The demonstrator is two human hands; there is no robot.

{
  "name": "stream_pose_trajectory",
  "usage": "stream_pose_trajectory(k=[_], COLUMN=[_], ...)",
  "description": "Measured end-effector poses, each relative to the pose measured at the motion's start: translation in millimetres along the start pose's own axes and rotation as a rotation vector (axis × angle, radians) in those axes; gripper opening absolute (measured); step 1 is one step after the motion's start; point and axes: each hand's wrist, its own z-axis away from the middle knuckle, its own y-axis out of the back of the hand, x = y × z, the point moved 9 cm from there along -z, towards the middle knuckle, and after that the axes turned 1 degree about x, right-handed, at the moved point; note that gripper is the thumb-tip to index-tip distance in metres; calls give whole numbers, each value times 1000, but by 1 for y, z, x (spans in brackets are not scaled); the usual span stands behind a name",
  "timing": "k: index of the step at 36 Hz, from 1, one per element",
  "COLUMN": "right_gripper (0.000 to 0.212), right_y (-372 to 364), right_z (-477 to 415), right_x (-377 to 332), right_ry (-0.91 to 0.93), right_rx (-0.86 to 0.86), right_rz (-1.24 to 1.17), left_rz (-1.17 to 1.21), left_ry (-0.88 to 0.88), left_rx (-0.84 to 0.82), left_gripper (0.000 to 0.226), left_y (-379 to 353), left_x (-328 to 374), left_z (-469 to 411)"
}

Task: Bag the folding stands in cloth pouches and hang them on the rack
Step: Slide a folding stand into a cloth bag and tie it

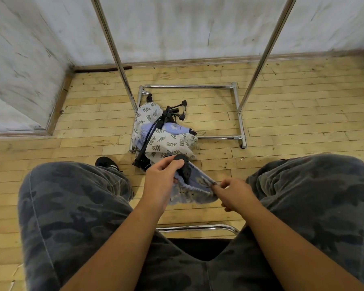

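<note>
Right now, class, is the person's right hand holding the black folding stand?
No: the right hand pinches the rim of the blue pouch, while the left hand grips the black stand.

Bare room: plank floor, scuffed walls

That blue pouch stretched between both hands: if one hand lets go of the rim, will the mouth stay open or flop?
Likely flops: the pouch sags between the left hand and right hand, so the cloth looks limp. Probably light itself; the black folding stand poking from its mouth would likely drag that side down. The gathered rim may pucker shut.
</note>
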Motion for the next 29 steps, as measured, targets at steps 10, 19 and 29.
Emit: stream_pose_trajectory(k=[10, 19, 29], right_gripper=[16, 10, 4], right_y=[19, 25, 28], right_z=[-1, -2, 4], right_x=[-8, -8, -11], right_ry=[64, 79, 59], right_rx=[167, 240, 245], right_rz=[-168, -181, -197], left_rz=[-33, -31, -41], left_ry=[-75, -131, -182], left_rx=[38, 42, 84], left_gripper=[31, 16, 14], left_y=[-1, -2, -1], left_x=[10, 19, 26], left_z=[5, 10, 15])
